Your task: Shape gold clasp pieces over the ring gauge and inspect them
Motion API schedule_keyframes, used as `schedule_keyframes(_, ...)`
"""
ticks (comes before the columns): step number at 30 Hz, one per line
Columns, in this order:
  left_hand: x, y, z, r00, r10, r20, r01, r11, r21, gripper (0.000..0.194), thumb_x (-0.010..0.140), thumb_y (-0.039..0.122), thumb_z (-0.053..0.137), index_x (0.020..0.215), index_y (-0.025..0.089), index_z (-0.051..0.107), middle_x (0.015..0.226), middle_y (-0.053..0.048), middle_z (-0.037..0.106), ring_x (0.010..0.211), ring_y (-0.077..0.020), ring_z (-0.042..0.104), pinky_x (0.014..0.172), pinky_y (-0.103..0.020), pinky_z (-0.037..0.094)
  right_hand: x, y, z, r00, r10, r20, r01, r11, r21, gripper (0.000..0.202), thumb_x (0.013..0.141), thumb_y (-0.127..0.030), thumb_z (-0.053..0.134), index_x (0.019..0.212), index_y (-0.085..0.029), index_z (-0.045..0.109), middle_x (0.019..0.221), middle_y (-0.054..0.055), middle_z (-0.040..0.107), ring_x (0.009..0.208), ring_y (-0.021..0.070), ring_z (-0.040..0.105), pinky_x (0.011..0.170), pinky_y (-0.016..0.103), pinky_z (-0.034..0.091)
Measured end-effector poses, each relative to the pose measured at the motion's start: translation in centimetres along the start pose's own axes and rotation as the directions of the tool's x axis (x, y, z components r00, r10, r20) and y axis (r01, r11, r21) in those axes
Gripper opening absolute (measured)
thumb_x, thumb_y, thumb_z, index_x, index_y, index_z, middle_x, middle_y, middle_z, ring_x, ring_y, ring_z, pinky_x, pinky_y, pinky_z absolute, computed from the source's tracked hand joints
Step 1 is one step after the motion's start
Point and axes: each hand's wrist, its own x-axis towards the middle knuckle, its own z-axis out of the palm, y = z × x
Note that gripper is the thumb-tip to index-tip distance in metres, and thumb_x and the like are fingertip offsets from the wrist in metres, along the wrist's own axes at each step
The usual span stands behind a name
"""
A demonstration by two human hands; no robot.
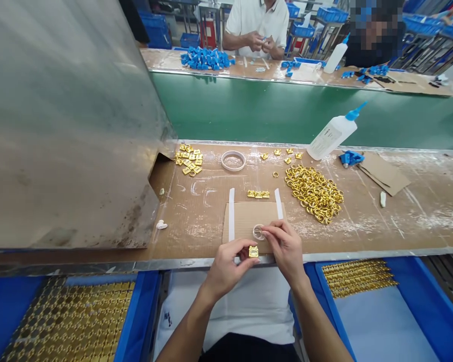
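Observation:
Between the thumb and fingers of my left hand [226, 266] is a small square gold-coloured metal piece [253, 252], held just above the table's front edge. My right hand [287, 246] is pinched at a small round whitish dish [255, 235] on the cardboard pad [245, 213]. Whatever lies in that pinch is thin and mostly hidden by the fingers. Beyond the pad, a short row of gold square pieces [258, 194] lies side by side. A heap of gold rings [315, 193] spreads to the right of the pad.
A metal housing [71, 125] rises at the left. More gold pieces [189, 158], a tape roll [233, 161] and a tilted white bottle [332, 136] stand farther back. Blue trays [143, 311] with gold pieces flank my lap. Across the green belt [249, 105] sits a person [258, 25].

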Motion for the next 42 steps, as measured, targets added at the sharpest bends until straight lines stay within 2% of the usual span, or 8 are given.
schedule_keyframes(7, -0.5, -0.5, -0.3, 0.999, -0.037, 0.006, 0.037, 0.999, -0.006, 0.024, 0.088, 0.035, 0.073, 0.101, 0.014, 0.076, 0.076, -0.003, 0.07, 0.057, -0.011, 0.055, 0.056, -0.021, 0.048, -0.1, 0.3, 0.4, 0.987, -0.151, -0.047, 0.144, 0.981, -0.129, 0.02, 0.101, -0.023, 0.057, 0.096, -0.023, 0.077, 0.084, 0.005, 0.064, 0.075, 0.0174, 0.064, 0.065, 0.028, 0.056)
schedule_keyframes(12, -0.3, -0.4, -0.6, 0.993, -0.108, 0.037, 0.108, 0.994, -0.001, 0.022, 0.083, 0.033, 0.076, 0.097, 0.015, 0.076, 0.069, 0.0, 0.066, 0.054, -0.0101, 0.052, 0.055, -0.02, 0.045, -0.1, 0.5, 0.4, 0.987, -0.162, -0.016, 0.158, 0.975, -0.159, 0.022, 0.102, -0.024, 0.055, 0.093, -0.023, 0.076, 0.085, 0.005, 0.064, 0.075, 0.0176, 0.065, 0.066, 0.028, 0.055)
schedule_keyframes(16, -0.4, -0.4, -0.6, 0.988, -0.148, 0.038, 0.149, 0.988, -0.037, 0.021, 0.083, 0.029, 0.073, 0.098, 0.015, 0.075, 0.074, -0.002, 0.068, 0.059, -0.0113, 0.056, 0.056, -0.02, 0.047, 0.0, 0.5, 0.5, 0.988, -0.153, -0.012, 0.15, 0.981, -0.119, 0.022, 0.102, -0.023, 0.055, 0.093, -0.023, 0.075, 0.084, 0.005, 0.064, 0.075, 0.0172, 0.065, 0.066, 0.027, 0.054)
schedule_keyframes(21, -0.6, -0.5, -0.6, 0.984, -0.171, 0.04, 0.173, 0.983, -0.064, 0.024, 0.083, 0.029, 0.069, 0.102, 0.015, 0.075, 0.08, -0.004, 0.07, 0.062, -0.0131, 0.059, 0.057, -0.022, 0.05, -0.2, 0.7, 0.6, 0.995, -0.088, -0.052, 0.086, 0.996, -0.038, 0.02, 0.101, -0.025, 0.058, 0.093, -0.023, 0.076, 0.083, 0.005, 0.065, 0.075, 0.0181, 0.066, 0.067, 0.029, 0.056)
schedule_keyframes(25, -0.4, -0.1, -0.6, 0.985, -0.167, 0.04, 0.168, 0.985, -0.031, 0.023, 0.083, 0.029, 0.068, 0.1, 0.016, 0.074, 0.075, -0.003, 0.068, 0.059, -0.0128, 0.057, 0.056, -0.022, 0.049, -0.3, 0.6, 0.6, 0.996, -0.036, -0.087, 0.038, 0.999, 0.02, 0.018, 0.099, -0.027, 0.06, 0.09, -0.023, 0.075, 0.082, 0.005, 0.068, 0.074, 0.0187, 0.067, 0.065, 0.029, 0.056)
schedule_keyframes(33, -0.1, 0.4, 0.0, 0.986, -0.165, -0.003, 0.165, 0.986, 0.003, 0.02, 0.083, 0.026, 0.066, 0.098, 0.015, 0.074, 0.071, -0.001, 0.065, 0.056, -0.0118, 0.052, 0.053, -0.021, 0.043, -0.3, 0.2, 0.5, 0.985, 0.094, -0.143, -0.087, 0.995, 0.054, 0.026, 0.099, -0.035, 0.059, 0.082, -0.021, 0.073, 0.073, 0.004, 0.073, 0.066, 0.0189, 0.068, 0.063, 0.03, 0.056)
schedule_keyframes(37, 0.3, 0.5, 0.4, 0.979, -0.205, -0.02, 0.205, 0.979, -0.013, 0.021, 0.083, 0.025, 0.065, 0.099, 0.015, 0.074, 0.069, 0.0, 0.062, 0.055, -0.0113, 0.05, 0.052, -0.021, 0.041, -0.3, 0.2, 0.5, 0.971, 0.188, -0.147, -0.176, 0.98, 0.09, 0.031, 0.099, -0.04, 0.059, 0.081, -0.02, 0.073, 0.069, 0.002, 0.073, 0.059, 0.017, 0.067, 0.059, 0.027, 0.054)
schedule_keyframes(42, 0.9, 0.9, 0.6, 0.97, -0.241, -0.011, 0.241, 0.97, -0.027, 0.019, 0.082, 0.023, 0.066, 0.098, 0.015, 0.073, 0.064, 0.003, 0.056, 0.055, -0.0115, 0.049, 0.054, -0.021, 0.041, 0.0, 0.1, 0.8, 0.961, 0.245, -0.131, -0.226, 0.963, 0.146, 0.038, 0.099, -0.048, 0.057, 0.079, -0.019, 0.072, 0.068, 0.003, 0.073, 0.059, 0.017, 0.067, 0.057, 0.027, 0.053)
